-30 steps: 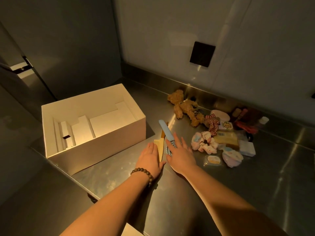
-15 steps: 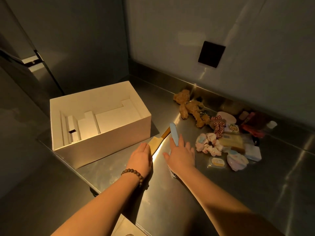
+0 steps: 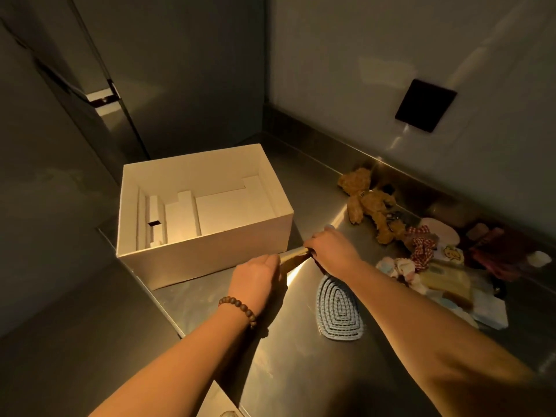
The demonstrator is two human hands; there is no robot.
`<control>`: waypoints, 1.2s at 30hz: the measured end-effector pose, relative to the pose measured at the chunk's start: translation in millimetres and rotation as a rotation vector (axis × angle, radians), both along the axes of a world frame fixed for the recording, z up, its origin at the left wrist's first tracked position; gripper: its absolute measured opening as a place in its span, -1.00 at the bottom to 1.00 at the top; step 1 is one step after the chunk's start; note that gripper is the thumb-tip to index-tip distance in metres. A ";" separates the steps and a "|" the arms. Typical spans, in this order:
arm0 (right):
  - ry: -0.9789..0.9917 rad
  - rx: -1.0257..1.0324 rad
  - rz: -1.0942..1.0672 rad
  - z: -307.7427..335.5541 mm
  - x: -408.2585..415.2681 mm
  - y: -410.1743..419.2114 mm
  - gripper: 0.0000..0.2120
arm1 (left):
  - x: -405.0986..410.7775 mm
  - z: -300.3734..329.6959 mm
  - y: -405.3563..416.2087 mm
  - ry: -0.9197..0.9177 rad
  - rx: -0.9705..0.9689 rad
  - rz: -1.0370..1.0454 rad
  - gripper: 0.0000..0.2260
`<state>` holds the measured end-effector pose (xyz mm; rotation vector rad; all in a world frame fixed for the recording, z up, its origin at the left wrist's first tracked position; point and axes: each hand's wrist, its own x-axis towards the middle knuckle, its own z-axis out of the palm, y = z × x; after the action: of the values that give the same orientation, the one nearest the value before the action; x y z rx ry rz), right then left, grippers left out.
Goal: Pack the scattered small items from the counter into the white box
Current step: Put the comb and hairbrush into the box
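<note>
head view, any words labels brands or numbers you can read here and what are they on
No text here can be read.
White card in the pile: a yellow cartoon print, no legible words.
Yellowish packet: any print is too dim and blurred to read.
White box: its visible faces are plain.
Black wall plate: blank.

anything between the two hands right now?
Head view: a yellowish wooden piece spans the gap between left hand and right hand, both gripping it, beside the white box.
</note>
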<state>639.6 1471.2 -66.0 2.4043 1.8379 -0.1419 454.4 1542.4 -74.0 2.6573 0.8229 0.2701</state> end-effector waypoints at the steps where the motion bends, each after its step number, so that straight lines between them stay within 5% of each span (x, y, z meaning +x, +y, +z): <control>1: 0.063 0.039 -0.023 0.1 1.7 -2.9 -0.83 | -1.9 5.5 0.4 -0.051 -0.023 0.011 -0.79; 12: 0.465 0.392 -0.162 21.7 -4.5 -32.7 -0.81 | -4.1 85.7 0.6 -0.397 -0.045 -0.014 -0.79; 24: 0.532 0.712 -0.061 102.1 -18.1 -4.5 -0.72 | -4.6 169.9 57.8 -0.655 -0.179 0.133 -0.90; 30: 0.542 0.591 -0.122 126.8 -44.6 57.6 -0.69 | -39.2 171.9 129.4 -0.328 0.027 0.084 -0.49; 36: 0.457 0.313 -0.182 113.6 -69.8 112.3 -0.81 | -52.5 122.0 197.5 0.032 0.055 0.054 -0.51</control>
<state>569.9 1583.4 47.5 2.9564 1.9274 -0.4920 402.0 1740.0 48.0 2.7005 0.9105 0.2678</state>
